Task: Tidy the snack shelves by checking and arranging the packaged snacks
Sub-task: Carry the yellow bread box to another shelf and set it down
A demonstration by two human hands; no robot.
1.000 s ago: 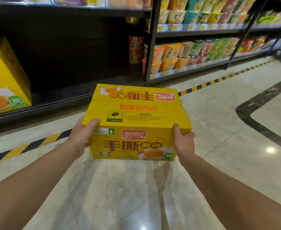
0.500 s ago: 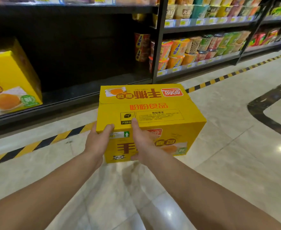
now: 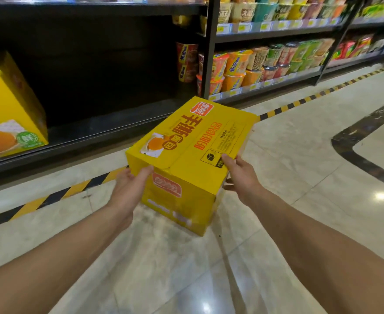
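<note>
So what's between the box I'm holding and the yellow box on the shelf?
Only bare black shelf lies between the held box and the shelf box, in the head view; the striped floor line runs below.

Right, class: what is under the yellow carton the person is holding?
Beneath the yellow carton, gripped by the left hand and right hand, glossy marble floor and a shadow show. The carton's underside is covered.
</note>
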